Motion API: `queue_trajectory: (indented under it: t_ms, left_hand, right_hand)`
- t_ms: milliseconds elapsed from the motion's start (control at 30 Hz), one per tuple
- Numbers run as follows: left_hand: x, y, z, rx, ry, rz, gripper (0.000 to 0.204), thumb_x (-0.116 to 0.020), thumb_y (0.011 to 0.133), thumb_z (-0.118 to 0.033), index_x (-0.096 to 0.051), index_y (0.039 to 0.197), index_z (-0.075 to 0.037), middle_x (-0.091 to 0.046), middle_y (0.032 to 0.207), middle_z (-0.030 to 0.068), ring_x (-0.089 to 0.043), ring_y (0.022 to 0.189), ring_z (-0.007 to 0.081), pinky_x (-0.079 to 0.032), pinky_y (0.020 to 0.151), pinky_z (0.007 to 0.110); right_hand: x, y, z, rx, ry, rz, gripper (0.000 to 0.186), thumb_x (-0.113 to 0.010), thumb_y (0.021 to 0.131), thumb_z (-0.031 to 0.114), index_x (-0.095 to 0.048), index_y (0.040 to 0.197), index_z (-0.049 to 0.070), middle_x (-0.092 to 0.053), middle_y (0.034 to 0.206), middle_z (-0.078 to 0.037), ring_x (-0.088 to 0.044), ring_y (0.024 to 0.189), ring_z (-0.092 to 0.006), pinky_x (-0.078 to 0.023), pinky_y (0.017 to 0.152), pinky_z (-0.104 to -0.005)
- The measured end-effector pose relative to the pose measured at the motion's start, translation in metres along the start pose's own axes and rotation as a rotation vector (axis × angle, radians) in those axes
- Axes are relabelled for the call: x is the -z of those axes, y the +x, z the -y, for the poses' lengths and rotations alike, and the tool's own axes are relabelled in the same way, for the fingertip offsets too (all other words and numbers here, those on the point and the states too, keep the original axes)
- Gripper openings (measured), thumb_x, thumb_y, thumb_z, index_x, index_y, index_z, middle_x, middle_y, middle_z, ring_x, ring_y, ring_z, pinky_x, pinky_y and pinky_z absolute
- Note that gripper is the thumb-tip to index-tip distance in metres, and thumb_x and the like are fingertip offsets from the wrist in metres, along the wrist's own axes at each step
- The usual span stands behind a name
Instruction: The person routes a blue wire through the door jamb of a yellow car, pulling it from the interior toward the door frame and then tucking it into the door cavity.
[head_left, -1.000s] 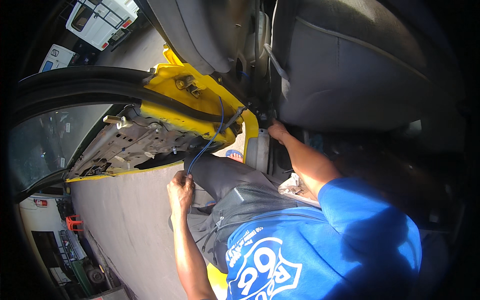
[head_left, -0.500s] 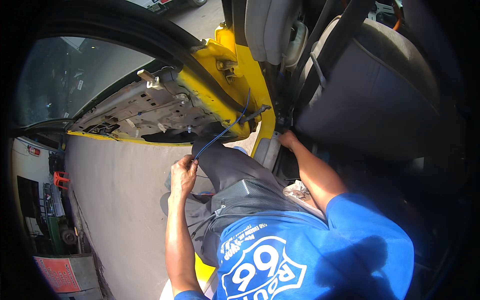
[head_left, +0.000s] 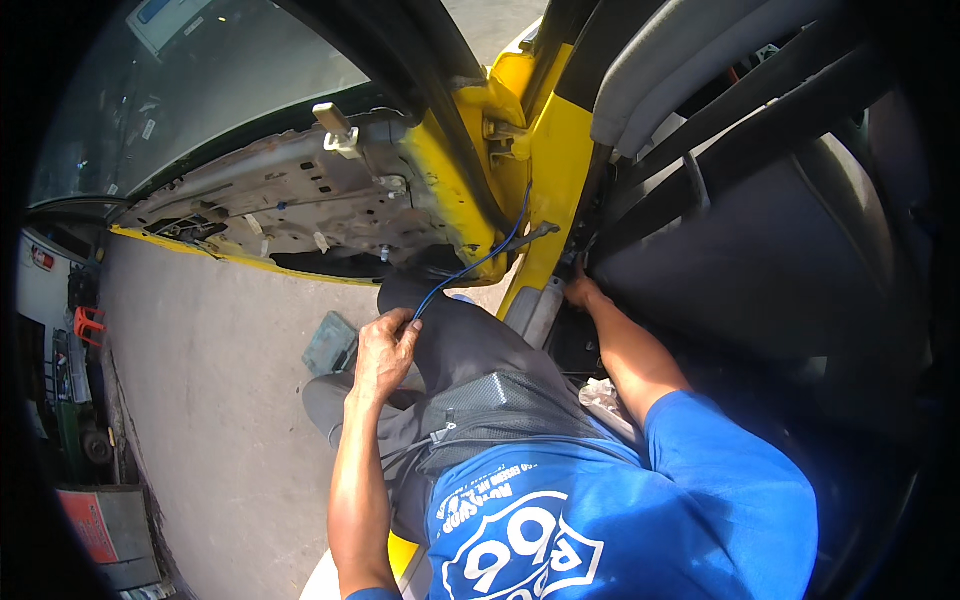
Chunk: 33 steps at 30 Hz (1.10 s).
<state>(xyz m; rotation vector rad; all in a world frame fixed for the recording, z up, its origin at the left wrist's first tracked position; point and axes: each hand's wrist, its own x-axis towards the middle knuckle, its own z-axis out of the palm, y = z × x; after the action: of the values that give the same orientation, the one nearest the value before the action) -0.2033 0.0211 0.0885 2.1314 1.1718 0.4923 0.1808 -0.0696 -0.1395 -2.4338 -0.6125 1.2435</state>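
My left hand (head_left: 386, 350) pinches a thin blue wire (head_left: 462, 272) between thumb and fingers. The wire runs up from it, past the dark door check arm (head_left: 533, 236), to the gap by the hinge side of the open yellow door. Bare metal with holes shows on the inner side of that door (head_left: 300, 190). My right hand (head_left: 582, 288) reaches to the foot of the yellow door pillar (head_left: 560, 165), beside the end of a grey sill trim (head_left: 542, 312). Its fingertips go into dark shade, so what they touch is hidden.
A dark seat (head_left: 740, 250) fills the right, with black belt straps near it. A crumpled pale cloth (head_left: 605, 400) lies by my right forearm. On the concrete to my left rests a teal-grey case (head_left: 330, 345). A red-orange chair (head_left: 90, 325) stands farther off.
The whole view has shifted, with the door and pillar larger. My right hand has moved slightly inward, its fingers deeper in the shade. My left hand still holds the blue wire.
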Motion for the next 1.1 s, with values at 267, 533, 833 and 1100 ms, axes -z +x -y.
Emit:
queue_trajectory:
  t_ms: [267, 533, 833, 1100]
  left_hand:
    - [0.001, -0.004, 0.008, 0.070, -0.065, 0.011, 0.027, -0.070, 0.095, -0.017, -0.074, 0.109, 0.005, -0.075, 0.086, 0.0215, -0.075, 0.079, 0.0304, -0.057, 0.075, 0.040]
    - [-0.001, -0.007, 0.010, -0.003, -0.036, 0.003, 0.024, -0.069, 0.098, -0.013, -0.073, 0.110, 0.006, -0.074, 0.081, 0.0152, -0.073, 0.074, 0.0198, -0.057, 0.071, 0.034]
    - [0.041, -0.001, -0.010, 0.027, -0.141, -0.253, 0.019, -0.065, 0.104, -0.018, -0.069, 0.098, 0.000, -0.062, 0.076, 0.0020, -0.057, 0.066, 0.0087, -0.049, 0.059, 0.028]
    - [0.025, 0.007, -0.017, 0.104, 0.018, -0.070, 0.020, -0.071, 0.097, -0.016, -0.072, 0.100, 0.003, -0.070, 0.073, 0.0121, -0.064, 0.063, 0.0179, -0.053, 0.064, 0.035]
  right_hand:
    - [-0.028, 0.023, -0.029, 0.071, 0.006, -0.194, 0.100, -0.063, 0.089, 0.014, -0.004, 0.170, 0.020, -0.052, 0.154, -0.025, -0.050, 0.142, -0.0394, -0.040, 0.119, -0.0411]
    - [-0.010, 0.012, -0.027, 0.167, -0.211, -0.180, 0.062, -0.065, 0.089, 0.017, -0.053, 0.148, 0.005, -0.060, 0.143, -0.027, -0.056, 0.136, -0.0398, -0.046, 0.114, -0.0438]
    - [0.031, -0.069, 0.015, 0.346, -0.162, -0.306, 0.038, -0.062, 0.093, 0.018, -0.069, 0.124, -0.003, -0.068, 0.119, -0.033, -0.066, 0.117, -0.0473, -0.052, 0.102, -0.0500]
    - [0.004, -0.066, 0.011, 0.313, 0.187, -0.470, 0.039, -0.061, 0.093, 0.016, -0.067, 0.131, 0.007, -0.070, 0.119, -0.031, -0.064, 0.118, -0.0472, -0.050, 0.104, -0.0523]
